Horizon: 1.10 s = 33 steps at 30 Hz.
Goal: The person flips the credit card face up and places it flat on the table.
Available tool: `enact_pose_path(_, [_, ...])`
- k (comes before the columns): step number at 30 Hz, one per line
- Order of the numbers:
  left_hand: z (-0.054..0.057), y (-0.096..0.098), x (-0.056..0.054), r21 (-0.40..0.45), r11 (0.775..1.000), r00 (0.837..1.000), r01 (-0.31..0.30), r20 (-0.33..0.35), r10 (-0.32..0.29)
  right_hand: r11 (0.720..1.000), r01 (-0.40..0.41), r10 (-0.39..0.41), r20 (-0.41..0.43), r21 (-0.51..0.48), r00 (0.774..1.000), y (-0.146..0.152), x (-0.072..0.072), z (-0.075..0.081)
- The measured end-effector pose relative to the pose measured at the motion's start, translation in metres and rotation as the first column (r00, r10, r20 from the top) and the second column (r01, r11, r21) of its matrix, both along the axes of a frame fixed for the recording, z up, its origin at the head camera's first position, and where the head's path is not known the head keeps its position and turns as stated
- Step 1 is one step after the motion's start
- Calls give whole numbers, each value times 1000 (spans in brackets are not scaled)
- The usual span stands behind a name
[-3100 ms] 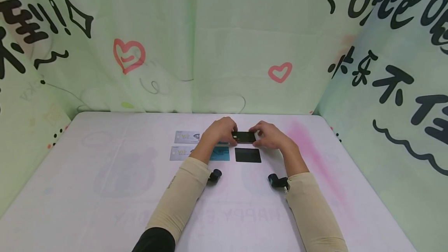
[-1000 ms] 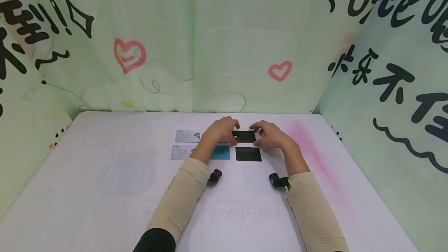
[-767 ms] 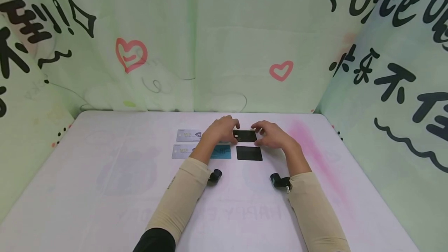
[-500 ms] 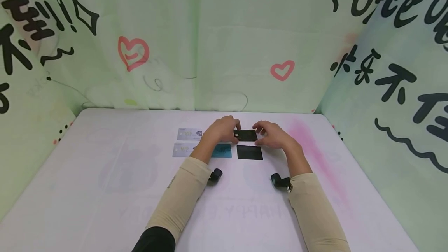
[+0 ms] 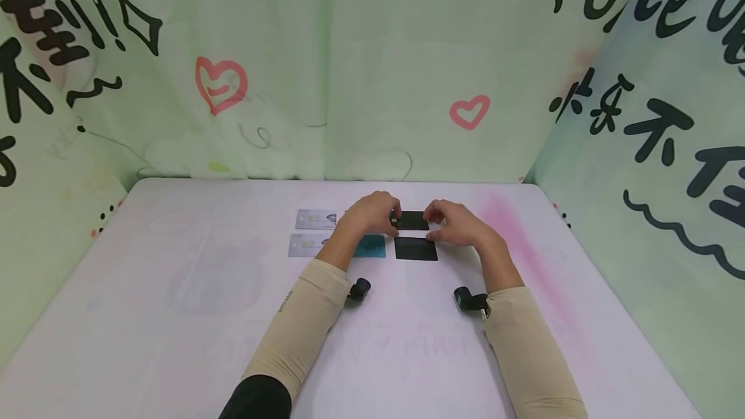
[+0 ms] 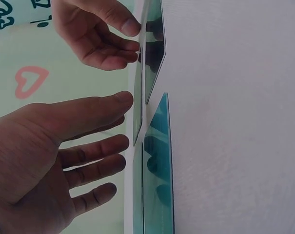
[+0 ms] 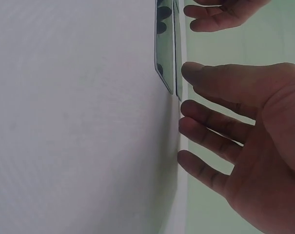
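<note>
A dark card [image 5: 410, 220] lies flat at the back of the table, with a second black card [image 5: 416, 249] in front of it. My left hand [image 5: 369, 214] is at the rear card's left end, thumb by the near edge and fingers by the far one. At its right end is my right hand [image 5: 460, 224], fingertips close to the corner. In the left wrist view the left hand's fingers [image 6: 101, 146] are loosely extended beside the cards. The right hand's fingers [image 7: 210, 131] look much the same in the right wrist view. A teal card [image 5: 370, 246] is partly hidden by the left wrist.
Two pale VIP cards, a rear one [image 5: 315, 218] and a front one [image 5: 307, 245], lie left of the left hand. The white table [image 5: 174, 341] is enclosed by a pale green curtain [image 5: 372, 70] with hearts and lettering.
The head view has shifted slightly. The right fingertips, earlier over the rear dark card's right end, now sit at its right edge. The cards keep their arrangement, and the left hand has barely moved.
</note>
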<state>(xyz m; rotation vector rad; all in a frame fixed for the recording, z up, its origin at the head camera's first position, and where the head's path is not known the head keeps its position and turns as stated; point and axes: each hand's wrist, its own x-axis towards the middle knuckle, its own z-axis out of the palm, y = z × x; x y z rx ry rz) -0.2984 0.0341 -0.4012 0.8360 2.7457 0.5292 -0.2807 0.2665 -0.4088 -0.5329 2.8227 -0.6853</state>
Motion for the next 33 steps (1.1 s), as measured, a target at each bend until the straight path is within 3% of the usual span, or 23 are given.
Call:
enact_pose_path(9, [5,0,3,17,1000,1000,-4,16,4,1000,-15,15,4,-19,1000,2,1,5])
enact_pose_path(17, [9,2,9,16,1000,999,5,40,-5,1000,-14,14,20,-9,1000,6,12,6])
enact_pose_path(25, [6,7,14,-6,999,999,32,32,-32,1000,-17,17,45,7,999,8,19,5])
enact_pose_path(33, [4,9,20,-9,999,996,49,76,-48,999,-50,50,66,-3,997,8,24,8])
